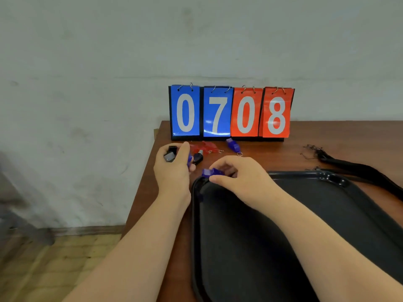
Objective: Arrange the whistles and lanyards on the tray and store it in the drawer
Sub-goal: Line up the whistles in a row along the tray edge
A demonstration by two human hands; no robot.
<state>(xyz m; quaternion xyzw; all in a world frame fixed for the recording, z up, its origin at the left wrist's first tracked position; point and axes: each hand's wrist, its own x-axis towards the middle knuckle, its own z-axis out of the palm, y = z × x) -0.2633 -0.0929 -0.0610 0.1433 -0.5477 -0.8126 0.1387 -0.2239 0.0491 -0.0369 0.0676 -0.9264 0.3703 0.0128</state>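
Note:
A black tray lies on the brown table at the lower right. My right hand pinches a blue whistle over the tray's far left corner. Just left of it, my left hand holds a black whistle, with a bit of blue showing under the fingers. On the table behind lie another black whistle, red whistles and a blue whistle with a key ring. Black lanyards lie in a bundle at the right, beyond the tray.
A flip scoreboard reading 0708 stands at the back of the table against the white wall. The table's left edge runs close to my left arm, with tiled floor below.

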